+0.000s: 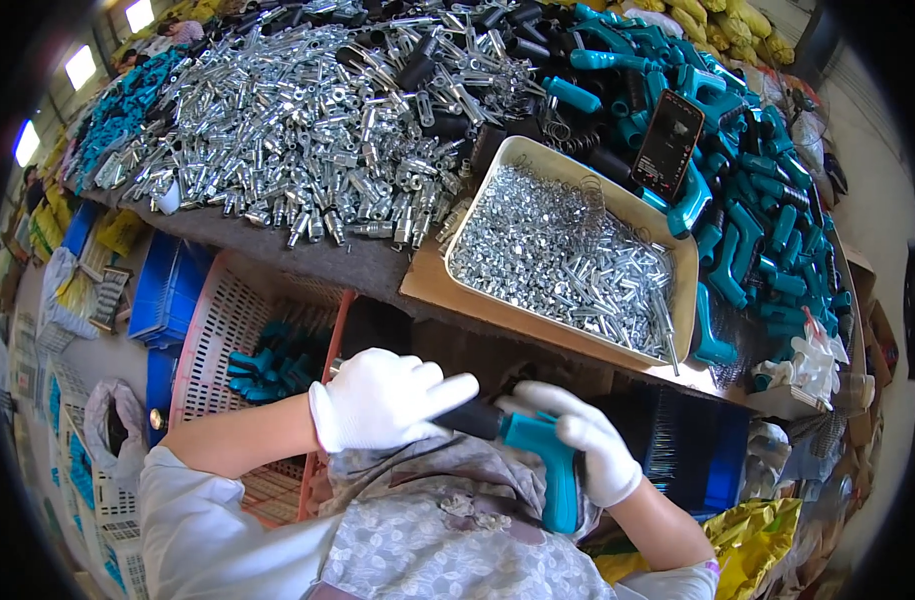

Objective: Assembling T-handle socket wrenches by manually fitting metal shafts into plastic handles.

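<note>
Both hands wear white fabric gloves and meet low in the view, just above the person's lap. The right hand (pixel 589 445) is closed around a teal plastic pistol-shaped handle (pixel 552 470), its fingers wrapped over the top of the piece while the grip part hangs down below the palm. The left hand (pixel 382 400) is curled over a black cylindrical sleeve (pixel 469 420) that sticks out of the handle toward the left, index finger stretched along it; whether the fingers underneath pinch the sleeve cannot be told.

Up from the two hands, past the table edge, sits a shallow cream-coloured rectangular metal tray (pixel 677 255) filled with small shiny nuts and short steel pins. Farther up and to the left of the held piece spreads a large heap of silvery metal fittings (pixel 307 130). To the upper right lies a pile of matching teal plastic handles (pixel 747 200), with a dark smartphone (pixel 667 145) resting on it. Left of the left hand stands a pink perforated plastic crate (pixel 222 320) containing a few more teal parts.
</note>
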`<state>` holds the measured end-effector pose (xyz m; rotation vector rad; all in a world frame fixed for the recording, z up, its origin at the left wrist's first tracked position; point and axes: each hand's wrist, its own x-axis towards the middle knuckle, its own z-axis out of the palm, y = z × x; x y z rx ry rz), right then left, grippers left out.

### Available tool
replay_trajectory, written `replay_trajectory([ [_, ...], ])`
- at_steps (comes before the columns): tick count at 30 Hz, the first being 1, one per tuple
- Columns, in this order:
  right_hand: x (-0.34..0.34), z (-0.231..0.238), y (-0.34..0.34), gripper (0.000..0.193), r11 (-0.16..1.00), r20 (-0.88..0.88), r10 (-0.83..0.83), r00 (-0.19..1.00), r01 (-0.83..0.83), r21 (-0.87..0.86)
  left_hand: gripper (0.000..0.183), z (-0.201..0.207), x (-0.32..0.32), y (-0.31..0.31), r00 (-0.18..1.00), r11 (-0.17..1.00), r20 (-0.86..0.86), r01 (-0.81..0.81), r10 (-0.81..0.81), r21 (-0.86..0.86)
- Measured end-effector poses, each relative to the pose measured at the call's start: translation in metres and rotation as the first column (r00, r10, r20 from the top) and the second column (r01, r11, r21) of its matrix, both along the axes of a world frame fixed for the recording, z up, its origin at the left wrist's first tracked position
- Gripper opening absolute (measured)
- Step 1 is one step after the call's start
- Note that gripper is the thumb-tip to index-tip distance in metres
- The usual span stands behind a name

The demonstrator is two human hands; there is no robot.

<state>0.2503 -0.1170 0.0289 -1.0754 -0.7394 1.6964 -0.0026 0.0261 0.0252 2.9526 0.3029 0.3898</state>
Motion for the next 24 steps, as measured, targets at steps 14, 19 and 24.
replay_trajectory([
  [14,-0.032,0.012,0.004,0.03,0.59,0.436,-0.611,0.661,0.012,0.807,0.027,-0.048,-0.014,-0.004,0.938,0.796,0.011,-0.287,0.346,-0.533],
  [19,-0.014,0.003,0.007,0.049,0.664,0.339,-0.625,0.703,0.252,0.704,0.032,-0.033,-0.022,-0.023,0.981,0.918,0.159,-0.043,0.114,-0.394],
  [24,-0.031,0.021,0.013,0.022,0.511,0.556,-0.538,0.634,-0.279,0.813,0.014,-0.043,-0.012,-0.018,0.963,0.908,0.128,-0.173,0.238,-0.382],
])
